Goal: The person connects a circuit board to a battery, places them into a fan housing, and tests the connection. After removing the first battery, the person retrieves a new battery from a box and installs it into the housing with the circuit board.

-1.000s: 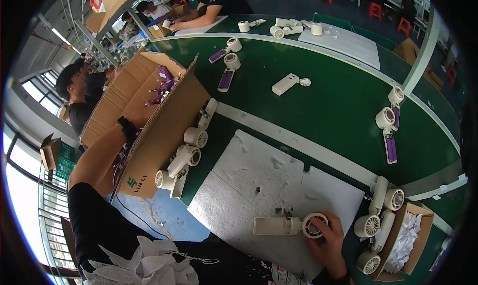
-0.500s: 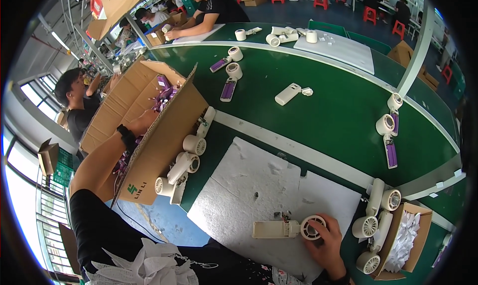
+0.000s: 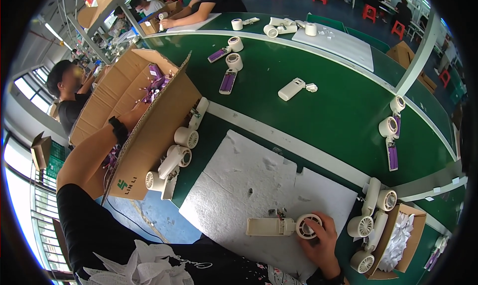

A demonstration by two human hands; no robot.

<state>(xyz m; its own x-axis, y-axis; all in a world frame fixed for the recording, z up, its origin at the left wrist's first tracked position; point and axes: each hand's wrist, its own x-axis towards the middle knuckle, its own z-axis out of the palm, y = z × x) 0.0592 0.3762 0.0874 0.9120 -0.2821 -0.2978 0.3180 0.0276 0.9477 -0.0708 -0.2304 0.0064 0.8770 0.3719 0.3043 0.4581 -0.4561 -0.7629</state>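
My left hand (image 3: 135, 116), a dark band round its wrist, reaches down into a tall cardboard box (image 3: 167, 103). Its fingers are hidden behind the box wall, among purple battery packs (image 3: 157, 83) with thin wires. On a pale foam sheet (image 3: 234, 170) lies a cream handheld fan (image 3: 269, 226), its open handle pointing left and a small circuit board (image 3: 280, 214) sticking up by its neck. The round head of this fan is gripped by my right hand (image 3: 321, 242), thumb and fingers curled about the ring.
Cream fan parts (image 3: 181, 155) are stacked beside the large box, and more fans (image 3: 368, 225) stand right of the foam. A small carton (image 3: 418, 242) holds white paper pieces. Fans with purple batteries (image 3: 228, 80) lie on the green belt (image 3: 338, 110). Co-workers (image 3: 209, 6) sit beyond.
The whole view has shifted slightly. My left hand remains inside the box, perhaps a little deeper, and my right hand still holds the fan head in the same place on the foam.
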